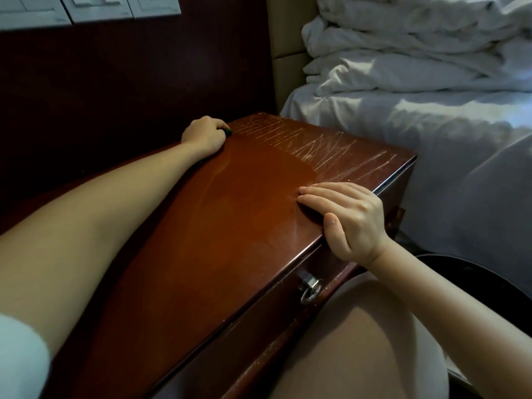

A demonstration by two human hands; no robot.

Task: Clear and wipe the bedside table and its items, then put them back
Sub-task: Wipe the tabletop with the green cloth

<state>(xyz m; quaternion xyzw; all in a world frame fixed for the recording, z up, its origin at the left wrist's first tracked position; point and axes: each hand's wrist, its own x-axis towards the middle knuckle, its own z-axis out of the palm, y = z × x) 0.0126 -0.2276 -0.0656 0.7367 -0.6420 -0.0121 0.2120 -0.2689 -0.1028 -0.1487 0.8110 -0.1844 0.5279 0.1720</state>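
Note:
The bedside table (230, 214) has a glossy reddish-brown top with pale scratches along its far and right edges, and nothing stands on it. At the table's far left corner my left hand (203, 133) is curled round a small dark green thing (228, 131), of which only a tip shows past the fingers. My right hand (345, 217) rests on the near right edge with its fingers laid flat on the top and its thumb over the front edge.
A metal ring pull (310, 287) hangs on the drawer front below the top. A bed with crumpled white bedding (417, 67) stands close on the right. White wall switches (86, 10) sit on the dark panel behind. My knee (345, 349) is under the table's front.

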